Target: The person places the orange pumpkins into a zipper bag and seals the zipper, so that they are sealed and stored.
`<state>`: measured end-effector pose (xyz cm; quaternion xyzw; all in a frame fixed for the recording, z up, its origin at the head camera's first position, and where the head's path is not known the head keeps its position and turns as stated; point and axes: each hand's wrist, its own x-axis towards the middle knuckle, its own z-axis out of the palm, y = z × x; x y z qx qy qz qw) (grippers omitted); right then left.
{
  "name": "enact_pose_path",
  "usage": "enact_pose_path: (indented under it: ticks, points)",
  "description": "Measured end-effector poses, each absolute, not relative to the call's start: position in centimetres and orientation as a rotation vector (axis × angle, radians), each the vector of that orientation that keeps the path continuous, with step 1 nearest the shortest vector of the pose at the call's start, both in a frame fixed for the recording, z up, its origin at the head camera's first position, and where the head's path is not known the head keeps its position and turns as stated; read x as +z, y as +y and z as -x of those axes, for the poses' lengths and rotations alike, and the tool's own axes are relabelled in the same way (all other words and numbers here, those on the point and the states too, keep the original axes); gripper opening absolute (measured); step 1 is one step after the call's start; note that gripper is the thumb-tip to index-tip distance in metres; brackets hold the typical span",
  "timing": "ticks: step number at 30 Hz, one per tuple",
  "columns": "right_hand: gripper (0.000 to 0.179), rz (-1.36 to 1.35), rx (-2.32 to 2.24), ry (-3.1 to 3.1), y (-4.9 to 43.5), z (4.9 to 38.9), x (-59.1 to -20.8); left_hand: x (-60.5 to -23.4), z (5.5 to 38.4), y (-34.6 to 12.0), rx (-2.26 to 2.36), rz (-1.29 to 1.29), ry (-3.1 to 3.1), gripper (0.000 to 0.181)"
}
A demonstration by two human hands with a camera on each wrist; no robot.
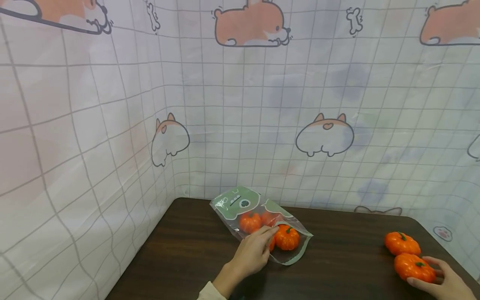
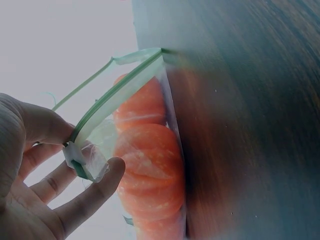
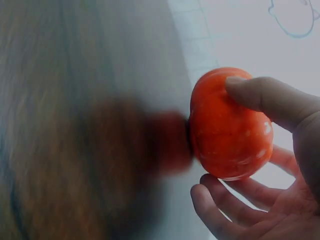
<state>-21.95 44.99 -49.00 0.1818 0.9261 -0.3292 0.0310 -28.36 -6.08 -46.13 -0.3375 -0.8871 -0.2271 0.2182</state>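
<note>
Head view: left hand (image 1: 252, 254) pinches mouth of zip bag (image 1: 258, 216) holding 3 pumpkins; right hand (image 1: 442, 283) fingers curl round nearer pumpkin (image 1: 414, 267); second pumpkin (image 1: 401, 243) just beside.

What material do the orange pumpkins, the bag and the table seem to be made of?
Pumpkins: probably plastic or foam, matte-to-satin, with uniform orange colour and paler flecks on the skin.
Bag: thin clear plastic film with a green print and a green zip strip; the pumpkins show through it.
Table: dark wood or wood-look laminate, slightly glossy, with visible grain.
</note>
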Motion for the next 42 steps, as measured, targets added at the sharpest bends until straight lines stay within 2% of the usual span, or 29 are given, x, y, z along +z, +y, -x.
enact_pose_path:
  ticks: [10,19,32,42]
  points:
    - [0.099,-0.145,-0.891,3.008,41.2,22.7,-45.5,-46.2,28.5,-6.1,-0.620,0.943,-2.443,0.060]
    - [0.084,0.089,-1.164,3.039,36.8,23.8,-43.7,-46.3,28.5,-6.1,-0.614,0.936,-2.445,0.060]
    - [0.081,0.313,-1.465,2.873,31.1,26.6,-42.8,-46.3,28.4,-6.2,-0.611,0.929,-2.435,0.060]
    - [0.070,0.488,-1.597,2.774,28.4,27.5,-43.2,-46.2,28.6,-6.2,-0.595,0.933,-2.422,0.060]
